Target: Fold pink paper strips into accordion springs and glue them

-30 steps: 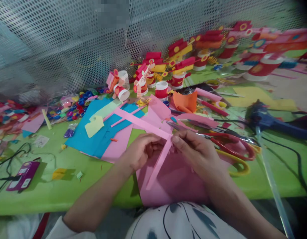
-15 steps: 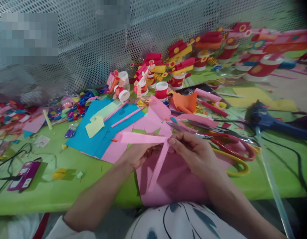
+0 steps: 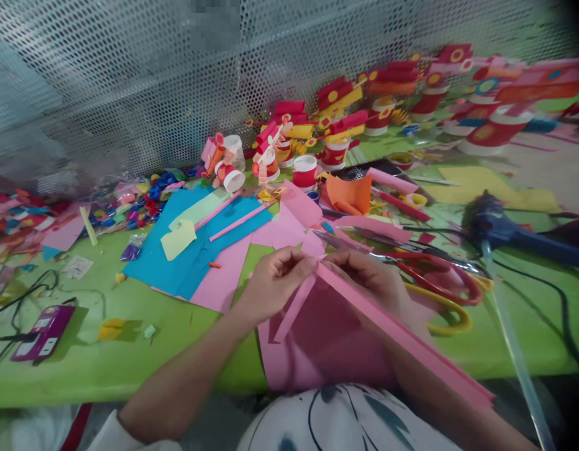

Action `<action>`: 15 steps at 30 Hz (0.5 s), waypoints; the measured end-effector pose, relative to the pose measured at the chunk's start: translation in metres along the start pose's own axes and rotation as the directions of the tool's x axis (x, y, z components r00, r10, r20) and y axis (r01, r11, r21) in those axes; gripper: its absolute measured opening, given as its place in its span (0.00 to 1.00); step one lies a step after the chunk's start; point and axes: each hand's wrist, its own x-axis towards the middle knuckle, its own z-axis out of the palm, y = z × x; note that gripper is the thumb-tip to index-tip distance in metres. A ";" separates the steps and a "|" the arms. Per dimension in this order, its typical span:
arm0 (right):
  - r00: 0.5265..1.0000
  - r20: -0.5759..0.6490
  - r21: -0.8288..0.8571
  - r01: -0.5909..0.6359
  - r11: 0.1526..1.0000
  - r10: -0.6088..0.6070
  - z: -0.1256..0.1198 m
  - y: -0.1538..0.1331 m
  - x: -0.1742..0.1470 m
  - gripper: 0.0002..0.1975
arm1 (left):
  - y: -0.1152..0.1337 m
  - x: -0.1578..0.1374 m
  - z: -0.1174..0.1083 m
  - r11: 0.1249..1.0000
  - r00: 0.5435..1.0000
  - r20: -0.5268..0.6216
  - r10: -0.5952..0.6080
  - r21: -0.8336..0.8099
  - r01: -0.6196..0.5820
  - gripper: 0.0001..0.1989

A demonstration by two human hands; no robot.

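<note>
A pink paper strip [image 3: 397, 326] is folded at a corner, and both hands meet there above a pink sheet [image 3: 312, 357]. My left hand [image 3: 275, 285] pinches the strip between thumb and fingers on one side of the fold. On the other side, my right hand [image 3: 371, 279] grips it too, its fingers partly hidden behind the paper. One long end slants down to the right across my right forearm; a shorter end hangs toward the lower left. Just beyond my right hand lie scissors with red handles [image 3: 446, 279] and a yellow handle loop [image 3: 451, 313].
A dark blue glue gun [image 3: 519, 232] with a long glue stick [image 3: 519, 357] lies at the right. Blue paper [image 3: 176, 275] and pink scraps spread at the centre. Decorated red-and-white cups [image 3: 336, 153] line the mesh wall [image 3: 153, 94]. A purple power box [image 3: 44, 332] sits left.
The strip's long end has swung from pointing left to slanting down right over my right forearm. My left hand has come out from behind it and closed at the fold.
</note>
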 end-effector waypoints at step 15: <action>0.999 0.047 -0.055 -0.019 0.998 0.022 0.007 -0.016 -0.011 0.15 | -0.003 -0.016 0.013 0.939 0.969 -0.156 0.193 0.315 -0.136 0.14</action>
